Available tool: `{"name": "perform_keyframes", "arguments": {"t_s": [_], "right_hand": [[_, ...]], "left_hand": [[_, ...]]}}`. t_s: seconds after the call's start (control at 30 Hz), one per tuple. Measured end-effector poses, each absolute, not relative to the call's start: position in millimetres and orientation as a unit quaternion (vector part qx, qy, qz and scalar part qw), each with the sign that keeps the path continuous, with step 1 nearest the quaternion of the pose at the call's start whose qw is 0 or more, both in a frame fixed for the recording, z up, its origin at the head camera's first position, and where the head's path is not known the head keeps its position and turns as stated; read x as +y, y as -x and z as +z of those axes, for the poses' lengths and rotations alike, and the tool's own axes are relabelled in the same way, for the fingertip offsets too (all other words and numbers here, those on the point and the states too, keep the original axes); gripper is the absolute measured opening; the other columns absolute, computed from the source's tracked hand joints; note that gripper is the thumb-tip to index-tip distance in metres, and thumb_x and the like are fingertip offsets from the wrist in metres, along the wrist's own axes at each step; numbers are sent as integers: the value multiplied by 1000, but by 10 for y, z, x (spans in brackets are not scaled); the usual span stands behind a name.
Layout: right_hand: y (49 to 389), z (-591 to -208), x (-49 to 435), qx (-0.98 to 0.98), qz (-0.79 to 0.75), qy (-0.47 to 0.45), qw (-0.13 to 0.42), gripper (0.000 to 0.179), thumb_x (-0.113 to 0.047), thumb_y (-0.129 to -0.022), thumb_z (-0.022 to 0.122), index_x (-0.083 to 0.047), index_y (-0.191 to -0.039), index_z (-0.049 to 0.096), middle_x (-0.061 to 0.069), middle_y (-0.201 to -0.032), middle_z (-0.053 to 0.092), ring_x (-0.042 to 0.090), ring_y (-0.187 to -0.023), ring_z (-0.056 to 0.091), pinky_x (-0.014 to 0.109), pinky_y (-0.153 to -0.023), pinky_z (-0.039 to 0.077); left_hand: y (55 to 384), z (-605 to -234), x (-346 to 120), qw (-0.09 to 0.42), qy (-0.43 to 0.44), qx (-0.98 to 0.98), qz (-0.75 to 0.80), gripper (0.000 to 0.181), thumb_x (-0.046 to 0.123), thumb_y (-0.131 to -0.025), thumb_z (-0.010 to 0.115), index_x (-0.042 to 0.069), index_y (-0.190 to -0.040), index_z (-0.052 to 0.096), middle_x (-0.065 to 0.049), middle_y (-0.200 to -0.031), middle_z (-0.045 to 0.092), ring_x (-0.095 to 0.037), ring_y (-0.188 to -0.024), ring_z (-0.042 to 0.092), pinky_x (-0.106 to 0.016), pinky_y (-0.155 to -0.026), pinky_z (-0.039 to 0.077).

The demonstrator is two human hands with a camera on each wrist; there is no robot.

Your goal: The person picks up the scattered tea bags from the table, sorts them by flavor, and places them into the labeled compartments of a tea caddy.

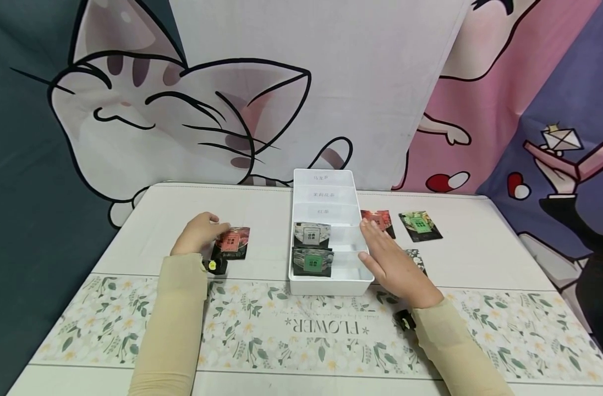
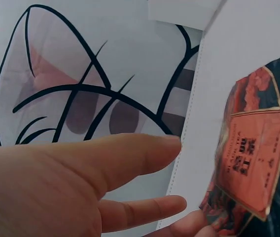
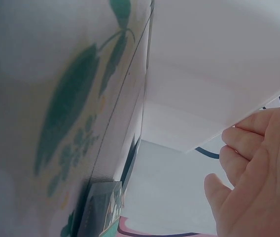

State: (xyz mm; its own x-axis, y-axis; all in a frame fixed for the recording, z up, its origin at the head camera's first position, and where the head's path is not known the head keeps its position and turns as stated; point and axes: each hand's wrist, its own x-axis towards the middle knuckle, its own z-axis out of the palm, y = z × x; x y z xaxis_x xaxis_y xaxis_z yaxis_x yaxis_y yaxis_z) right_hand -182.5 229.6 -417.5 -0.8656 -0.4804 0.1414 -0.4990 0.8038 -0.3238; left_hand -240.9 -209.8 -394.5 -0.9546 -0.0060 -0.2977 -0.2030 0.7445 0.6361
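Left grip (image 1: 199, 235): fingers loosely spread, thumb well apart from them; no pinch seen. Fingertips at the near edge of the red-labelled packet (image 1: 234, 242), which lies just to the grip's right; whether any finger is under it, cannot tell.

Right grip (image 1: 393, 264): fingers nearly straight, thumb apart, nothing grasped; fingertips against the right rim of the white box (image 1: 331, 287).

Risks (judged): fingertips meeting the thin, flat packet only at one edge could push it along the smooth desk (image 1: 267, 242) rather than lift it. A one-sided press from the right grip could skew the box leftward; a low sweep of that arm could shift the patterned packet (image 1: 416, 259), partly hidden beside the hand.

Left of the right grip, inside the box: a grey packet (image 1: 311, 235) and a green packet (image 1: 313, 262) in the two nearest compartments. Beyond the right grip: a second red packet (image 1: 378, 220) and a light-green packet (image 1: 420, 225).

Surface: white, with a floral band (image 1: 262, 330) under both forearms. Room: cartoon cloth backdrop (image 1: 381, 82) behind the desk.
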Motion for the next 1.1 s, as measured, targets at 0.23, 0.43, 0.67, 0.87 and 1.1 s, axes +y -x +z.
{"name": "perform_keyframes", "arguments": {"t_s": [0.23,0.43,0.67,0.87,1.1], "right_hand": [[1827,-4180,2297,-949,178,-259,27,67,-39,-111,38,-5,-163,12,13,-169,15,34,-155,10,52,-125,15],[1823,-4187,2297,-948,181,-259,29,67,-39,-110,38,-6,-163,12,12,-169,14,33,-155,11,50,-125,14],[1823,-4176,2294,-948,181,-259,30,67,-38,-110,38,-4,-162,14,13,-169,16,33,-155,11,54,-124,16],[1819,-4161,2292,-948,182,-259,27,67,-37,-110,40,-3,-162,15,13,-169,15,36,-155,13,52,-125,14],[1822,-4163,2293,-948,180,-260,29,67,-38,-110,39,-3,-162,15,13,-168,16,37,-154,14,52,-125,15]], "left_hand": [[2424,-4018,-2074,131,58,924,354,70,31,-97,65,-15,-143,40,-37,-142,47,-50,-128,48,-61,-106,43],[2437,-4047,-2018,131,66,931,334,68,27,-93,72,-16,-138,43,-35,-137,50,-47,-118,54,-58,-101,46],[2430,-4065,-2002,127,63,937,320,66,27,-92,73,-13,-136,45,-34,-134,53,-47,-118,54,-58,-101,46],[2428,-4082,-2014,126,57,932,335,61,26,-93,73,-11,-135,48,-33,-132,54,-45,-115,55,-57,-98,47],[2413,-4097,-2040,121,49,921,368,56,22,-91,75,-9,-130,49,-31,-128,55,-41,-106,53,-54,-92,48]]}}
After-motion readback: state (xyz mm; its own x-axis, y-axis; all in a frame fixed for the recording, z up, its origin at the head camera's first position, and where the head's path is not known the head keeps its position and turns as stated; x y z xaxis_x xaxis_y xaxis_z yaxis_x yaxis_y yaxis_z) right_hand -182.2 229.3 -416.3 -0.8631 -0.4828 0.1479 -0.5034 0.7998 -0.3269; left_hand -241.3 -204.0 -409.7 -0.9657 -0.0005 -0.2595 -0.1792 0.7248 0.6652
